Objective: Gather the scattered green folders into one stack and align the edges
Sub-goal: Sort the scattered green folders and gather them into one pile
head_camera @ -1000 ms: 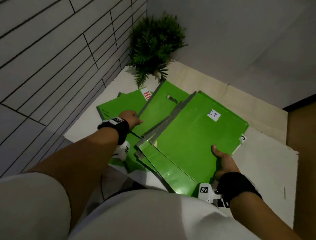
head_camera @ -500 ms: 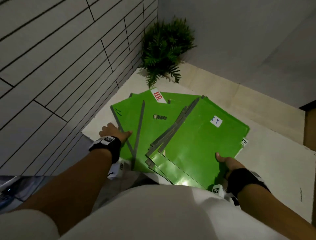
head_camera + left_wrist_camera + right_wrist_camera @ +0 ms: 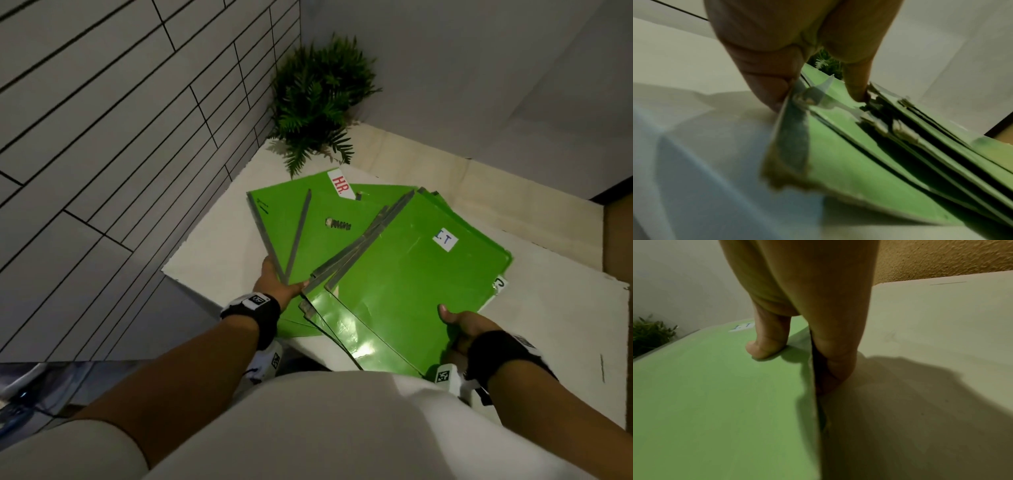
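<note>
Several green folders lie fanned on a white table (image 3: 219, 253). The top folder (image 3: 414, 284), labelled "I.T", heads the right-hand bunch. My right hand (image 3: 459, 325) grips that bunch at its near right edge, thumb on top (image 3: 764, 348) and fingers (image 3: 836, 366) underneath. To the left lie folders with grey spines, one labelled "HR." (image 3: 291, 222). My left hand (image 3: 277, 281) pinches their near corner, fingers (image 3: 768, 84) curled against the left edge and thumb (image 3: 855, 81) pressed on top of the green sheets (image 3: 869, 162).
A green fern-like plant (image 3: 318, 99) stands in the far corner where the tiled wall (image 3: 120, 137) meets the plain wall. The table's near edge is at my body. Bare white table surface (image 3: 931, 337) lies right of the folders.
My left hand slid from the far left folder down to the near corners of the left folders. The left folders swung together towards the right bunch. My right hand kept its grip.
</note>
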